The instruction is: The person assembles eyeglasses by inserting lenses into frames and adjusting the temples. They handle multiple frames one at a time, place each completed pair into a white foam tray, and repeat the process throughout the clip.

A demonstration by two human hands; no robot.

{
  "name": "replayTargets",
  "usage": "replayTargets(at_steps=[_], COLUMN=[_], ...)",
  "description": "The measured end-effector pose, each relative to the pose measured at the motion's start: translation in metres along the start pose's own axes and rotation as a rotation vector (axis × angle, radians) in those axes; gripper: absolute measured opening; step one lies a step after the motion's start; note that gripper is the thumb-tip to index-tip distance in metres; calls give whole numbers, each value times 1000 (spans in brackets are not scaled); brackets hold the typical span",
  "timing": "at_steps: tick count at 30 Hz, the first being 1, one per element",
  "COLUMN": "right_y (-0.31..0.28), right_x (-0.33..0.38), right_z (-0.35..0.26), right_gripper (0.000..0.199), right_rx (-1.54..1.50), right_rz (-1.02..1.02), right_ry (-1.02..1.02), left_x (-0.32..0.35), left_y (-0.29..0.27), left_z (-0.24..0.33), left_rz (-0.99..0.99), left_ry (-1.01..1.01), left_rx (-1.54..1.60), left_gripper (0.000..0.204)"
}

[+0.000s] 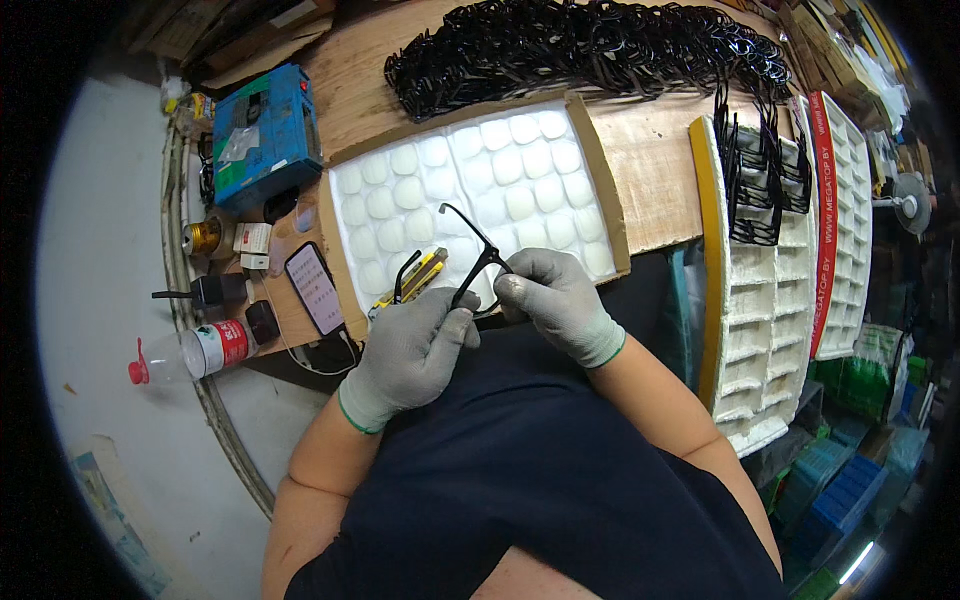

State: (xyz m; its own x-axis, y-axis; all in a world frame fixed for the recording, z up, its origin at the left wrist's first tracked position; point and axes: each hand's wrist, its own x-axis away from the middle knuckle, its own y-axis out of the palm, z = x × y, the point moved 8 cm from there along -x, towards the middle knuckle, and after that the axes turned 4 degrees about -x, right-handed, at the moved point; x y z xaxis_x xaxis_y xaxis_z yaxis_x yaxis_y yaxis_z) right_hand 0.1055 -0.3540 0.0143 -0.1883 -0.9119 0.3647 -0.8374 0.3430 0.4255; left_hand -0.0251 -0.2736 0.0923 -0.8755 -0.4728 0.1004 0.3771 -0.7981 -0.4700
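A black eyeglass frame [488, 254] is held between my two hands, above the near edge of a shallow cardboard box [617, 215]. My left hand [408, 352], in a grey glove with a green cuff, is closed on one side of the frame. My right hand [562, 305], gloved alike, pinches the other side between thumb and fingers. One temple arm points up and away from me, its tip bent. Rows of whitish rounded lenses [520, 203] lie on white lining in the box. Beside my left hand lies a yellow and black tool [425, 272], partly hidden.
A heap of black eyeglass frames [590, 55] covers the table's far side. White compartment trays [750, 330] stand at right, with several frames [755, 185] on one. At left are a blue metal box [265, 135], a phone [315, 288], a can [203, 238] and a plastic bottle [190, 355].
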Motion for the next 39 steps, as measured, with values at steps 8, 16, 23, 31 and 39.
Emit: replayTargets(at_steps=[8,16,23,31,39], right_y=[19,31,23,11,8], right_x=[15,23,15,-14,13], right_z=[-39,-63,-55,-53,-90], right_gripper=[28,21,22,26,52], right_rx=[372,504,412,638,1347], right_rz=[-31,-131,-121,-42,-20], right_ry=[-105,-108,-84,-59,-544], left_x=[-8,-4,-8,-30,-45], left_y=[3,-9,-16,-16,23], left_z=[-15,1,28,9,2], left_rz=[-88,-40,265,286,-337], left_ry=[-117,-79,197,99,111], left_rx=[281,283,-140,-296,-456], left_gripper=[23,17,6,13,29])
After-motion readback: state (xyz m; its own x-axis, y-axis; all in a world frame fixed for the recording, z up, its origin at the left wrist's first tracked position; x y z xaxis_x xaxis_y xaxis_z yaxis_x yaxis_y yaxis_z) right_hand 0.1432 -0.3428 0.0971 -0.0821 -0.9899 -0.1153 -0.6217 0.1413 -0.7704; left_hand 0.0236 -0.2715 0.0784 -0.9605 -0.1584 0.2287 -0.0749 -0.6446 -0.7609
